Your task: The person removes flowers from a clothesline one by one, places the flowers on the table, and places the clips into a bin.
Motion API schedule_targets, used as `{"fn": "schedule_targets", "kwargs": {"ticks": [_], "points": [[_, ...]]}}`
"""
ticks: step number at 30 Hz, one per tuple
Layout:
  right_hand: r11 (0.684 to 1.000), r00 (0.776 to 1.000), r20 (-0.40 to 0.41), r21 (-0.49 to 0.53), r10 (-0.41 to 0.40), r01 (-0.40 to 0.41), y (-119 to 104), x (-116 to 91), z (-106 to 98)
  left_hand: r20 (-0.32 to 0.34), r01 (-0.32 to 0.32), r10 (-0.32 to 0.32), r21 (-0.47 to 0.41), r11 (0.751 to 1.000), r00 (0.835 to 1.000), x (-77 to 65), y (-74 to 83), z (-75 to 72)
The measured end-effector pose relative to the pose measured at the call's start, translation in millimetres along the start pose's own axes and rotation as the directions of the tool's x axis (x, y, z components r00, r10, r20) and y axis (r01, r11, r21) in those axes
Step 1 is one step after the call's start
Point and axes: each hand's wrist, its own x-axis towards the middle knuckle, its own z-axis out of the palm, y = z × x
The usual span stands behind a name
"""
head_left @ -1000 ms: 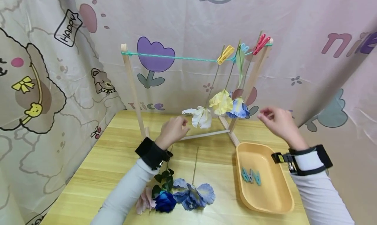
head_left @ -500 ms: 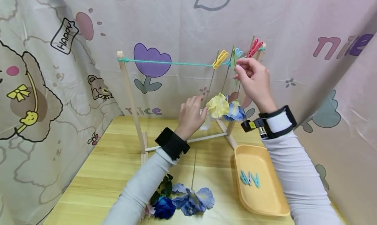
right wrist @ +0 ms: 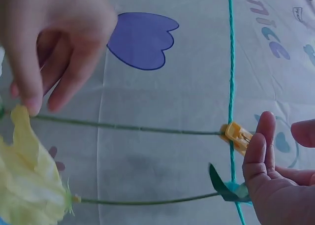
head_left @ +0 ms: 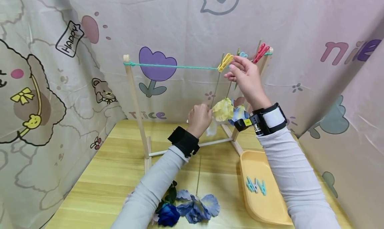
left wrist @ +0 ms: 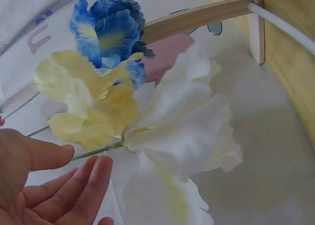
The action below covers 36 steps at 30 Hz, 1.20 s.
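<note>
A white artificial flower (left wrist: 177, 126) hangs head-down from the cord (head_left: 177, 67) by a yellow clothespin (right wrist: 237, 136). My left hand (head_left: 200, 119) is at its stem (right wrist: 113, 125), just above the bloom. Its thumb and fingers stand apart in the left wrist view, with the stem passing between them. My right hand (head_left: 247, 79) is up at the cord, its fingertips right beside the yellow clothespin, thumb and fingers apart. A yellow flower (head_left: 223, 109) and a blue one (left wrist: 108, 30) hang alongside; a red clothespin (head_left: 261, 53) sits near the right post. A light blue clothespin (head_left: 243, 54) is partly hidden behind my right hand.
On the table lie a blue-violet flower (head_left: 196, 207), a dark blue rose (head_left: 168, 215) and a pink flower largely hidden by my left sleeve. A yellow tray (head_left: 250, 207) at the right holds several clothespins (head_left: 256, 185). A wooden frame (head_left: 136, 105) carries the cord.
My right hand has risen from beside the frame to the cord, then moved left to the yellow clothespin. My left hand has moved right and up to the white flower's stem.
</note>
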Motion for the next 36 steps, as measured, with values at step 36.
{"fn": "schedule_targets", "kwargs": {"ticks": [36], "points": [[1.000,0.999,-0.030,-0.030,0.009,-0.010,5,17,-1,0.042,-0.070,0.079,-0.186,0.980,0.996,-0.6,-6.2,13.9]]}}
